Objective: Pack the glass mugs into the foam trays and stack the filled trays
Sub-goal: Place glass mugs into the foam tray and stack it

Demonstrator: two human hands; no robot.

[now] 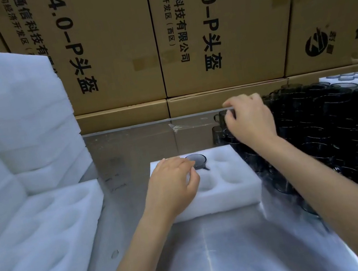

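**One mug in the tray, my right hand on the next**

My left hand point(173, 183) rests on the foam tray point(229, 194) in front of me, fingers loosely curled over its left pockets and closed on nothing. Just beyond my fingertips, a dark glass mug point(197, 161) sits in a far pocket, rim up, its handle pointing toward me and to the right. My fingers are just beside its rim; I cannot tell whether they touch it. The pockets nearer me and to the right hold nothing.

My right hand point(249, 118) is out over the left edge of the mug pile point(337, 133), which crowds the right side of the steel table point(227, 252), right up against the tray. My fingers curl down around the rim of one mug point(221, 115) at the pile's far left corner; my thumb is hidden under the palm, so how firm the hold is does not show.

On my left lies a spare tray point(37, 239), pockets up, with a stack of foam point(6, 120) behind it. A filled tray point(351, 77) shows beyond the pile. Cardboard boxes point(215, 31) wall off the back.
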